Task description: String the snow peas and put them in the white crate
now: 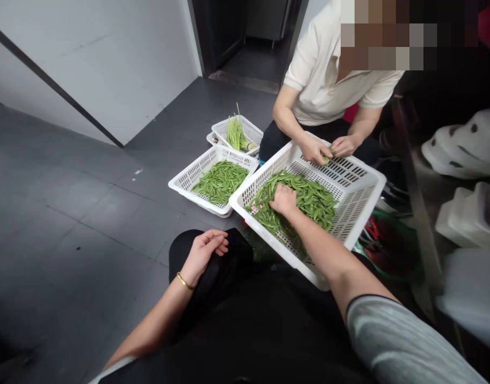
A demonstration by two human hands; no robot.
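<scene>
My right hand (283, 199) reaches into a large white slotted basket (356, 205) and its curled fingers press into the pile of green pea pods (312, 200). My left hand (205, 250), with a gold bracelet at the wrist, rests on my black-clad knee, fingers loosely curled, nothing in it. Across the basket another person's two hands (328, 149) are pinched on a single pod over the far rim.
A smaller white basket (189, 178) of pea pods sits on the grey floor to the left. Behind it a small basket (252, 130) holds thin green strings. White foam boxes (464, 152) stack at the right. A dark doorway opens at the back.
</scene>
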